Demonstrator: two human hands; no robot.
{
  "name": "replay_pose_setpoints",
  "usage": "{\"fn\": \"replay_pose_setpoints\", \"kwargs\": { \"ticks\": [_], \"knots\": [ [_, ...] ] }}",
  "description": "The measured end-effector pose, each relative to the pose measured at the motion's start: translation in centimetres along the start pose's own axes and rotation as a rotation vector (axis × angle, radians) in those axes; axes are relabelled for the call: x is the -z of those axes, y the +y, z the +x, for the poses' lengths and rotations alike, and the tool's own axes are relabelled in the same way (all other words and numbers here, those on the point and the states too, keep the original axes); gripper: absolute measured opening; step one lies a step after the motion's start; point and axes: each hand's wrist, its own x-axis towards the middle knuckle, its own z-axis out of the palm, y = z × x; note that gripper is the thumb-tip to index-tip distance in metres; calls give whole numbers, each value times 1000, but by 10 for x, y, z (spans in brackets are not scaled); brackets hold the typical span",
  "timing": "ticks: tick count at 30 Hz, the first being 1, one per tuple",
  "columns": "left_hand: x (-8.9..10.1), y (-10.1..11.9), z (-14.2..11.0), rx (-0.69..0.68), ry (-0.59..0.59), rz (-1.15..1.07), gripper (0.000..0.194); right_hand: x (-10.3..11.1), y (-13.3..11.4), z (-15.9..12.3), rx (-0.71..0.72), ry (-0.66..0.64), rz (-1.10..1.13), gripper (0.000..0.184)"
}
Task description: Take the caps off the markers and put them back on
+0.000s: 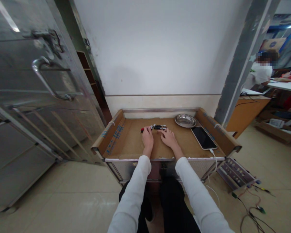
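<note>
Both my hands rest on a cardboard-lined metal table in front of me. My left hand lies palm down, its fingertips touching a small red-and-black part. My right hand lies flat beside it, fingers stretched toward a small black and silver assembly just beyond the fingertips. Neither hand grips anything that I can make out. White sleeves cover both arms.
A round metal dish sits at the table's back right. A phone lies on the right, with a white cable running off the front edge. A large steel door stands left. Another person sits far right. Wires trail on the floor.
</note>
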Motion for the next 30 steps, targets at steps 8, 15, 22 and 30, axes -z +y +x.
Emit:
{"fn": "replay_pose_setpoints", "kwargs": {
  "ticks": [8, 15, 22, 30],
  "knots": [
    [2, 4, 0, 52, 16, -44, 20, -1, -1, 0, -14, 37, -11, 36],
    [2, 3, 0, 25, -20, -140, 19, -7, 2, 2, -151, 134, -72, 30],
    [-4, -2, 2, -224, -188, -134, 16, -9, 6, 1, -100, 191, -18, 37],
    [-10, 2, 1, -358, -189, -333, 15, -14, 14, 4, -41, 171, -18, 23]
  ]
}}
